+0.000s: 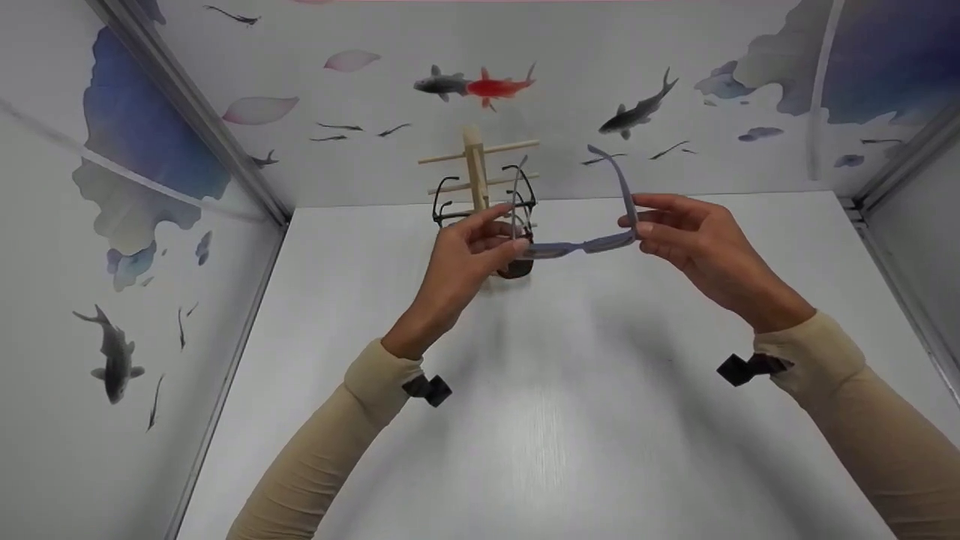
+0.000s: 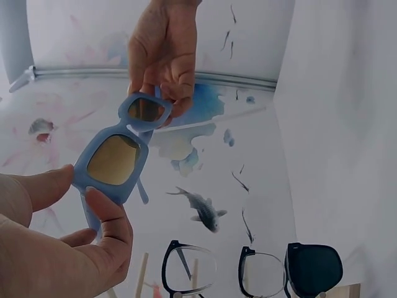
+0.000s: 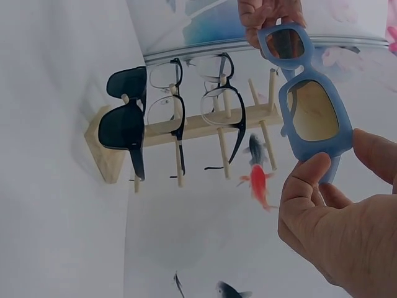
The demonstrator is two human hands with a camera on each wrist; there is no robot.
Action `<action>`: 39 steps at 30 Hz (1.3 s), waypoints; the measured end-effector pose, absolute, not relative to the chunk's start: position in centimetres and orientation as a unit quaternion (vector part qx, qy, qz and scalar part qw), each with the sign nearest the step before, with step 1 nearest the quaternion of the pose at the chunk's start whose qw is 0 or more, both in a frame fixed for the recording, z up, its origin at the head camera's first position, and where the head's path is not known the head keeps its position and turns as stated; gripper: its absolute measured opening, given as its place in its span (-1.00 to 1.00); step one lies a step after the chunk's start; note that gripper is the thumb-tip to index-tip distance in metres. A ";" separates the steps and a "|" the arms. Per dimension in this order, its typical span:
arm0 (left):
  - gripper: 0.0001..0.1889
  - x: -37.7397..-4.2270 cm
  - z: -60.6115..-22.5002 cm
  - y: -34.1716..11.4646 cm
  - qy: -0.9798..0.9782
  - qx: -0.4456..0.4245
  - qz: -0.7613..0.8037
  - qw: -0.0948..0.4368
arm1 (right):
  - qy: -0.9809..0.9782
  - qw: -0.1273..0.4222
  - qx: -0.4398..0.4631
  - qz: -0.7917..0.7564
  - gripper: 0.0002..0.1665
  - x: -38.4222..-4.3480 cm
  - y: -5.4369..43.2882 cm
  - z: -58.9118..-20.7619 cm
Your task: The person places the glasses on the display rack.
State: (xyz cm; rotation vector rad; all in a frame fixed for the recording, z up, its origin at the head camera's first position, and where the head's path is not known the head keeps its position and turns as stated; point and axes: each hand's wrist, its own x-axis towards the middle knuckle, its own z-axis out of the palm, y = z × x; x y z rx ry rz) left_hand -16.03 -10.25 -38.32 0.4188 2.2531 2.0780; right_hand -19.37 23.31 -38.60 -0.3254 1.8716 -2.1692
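Note:
Both hands hold a pair of blue-framed sunglasses point(image 1: 609, 241) with brownish lenses, raised above the white table, temples unfolded and pointing away. My left hand point(image 1: 469, 251) pinches one end of the frame by the hinge. At the opposite end, my right hand point(image 1: 694, 244) grips the other hinge corner between thumb and fingers. Just behind the left hand stands a wooden glasses rack point(image 3: 198, 127). It bears dark sunglasses point(image 3: 122, 124) at its base and two pairs of clear eyeglasses point(image 3: 166, 115) with dark frames above; the pegs at its upper end hold nothing.
A white table point(image 1: 525, 420) spreads beneath the hands. Behind it rises a back wall point(image 1: 562, 45) with painted fish and petals, and a similar side panel point(image 1: 60, 247) with a metal edge stands at the left. Another panel point(image 1: 922, 277) bounds the right.

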 end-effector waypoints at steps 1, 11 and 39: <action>-0.36 -15.9 -38.2 -10.4 0.729 0.136 0.670 0.020 | 0.645 0.129 -0.111 -0.745 -0.42 -19.4 23.1 -38.5; -0.38 -15.1 -36.8 -12.3 0.738 0.123 0.663 -0.004 | 0.692 0.123 -0.114 -0.702 -0.37 -19.6 20.8 -37.3; -0.37 -15.4 -36.0 -16.2 0.760 0.094 0.642 -0.026 | 0.697 0.139 -0.135 -0.691 -0.46 -21.1 16.5 -36.7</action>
